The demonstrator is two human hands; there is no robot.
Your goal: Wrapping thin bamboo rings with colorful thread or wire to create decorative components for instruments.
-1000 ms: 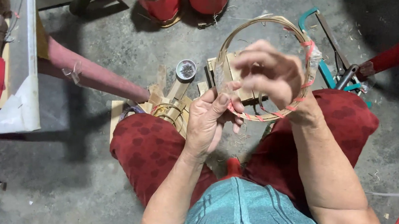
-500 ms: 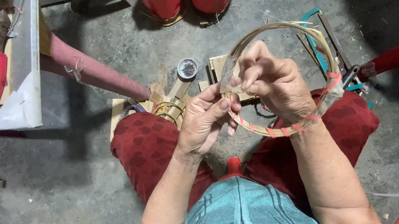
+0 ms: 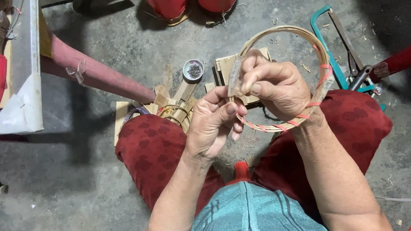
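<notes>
Your hands on the bamboo hoop

Your right hand has a closed grip on the bamboo hoop above your knees; your left hand pinches its lower rim by a small tin of nails.

Left hand raised, fingers pinched, right hand above it — fingers curled, both forearms angled inward

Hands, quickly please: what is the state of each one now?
Left hand: closed, pinching the bamboo ring at its lower edge.
Right hand: closed, holding the ring and a clear strip.
</notes>
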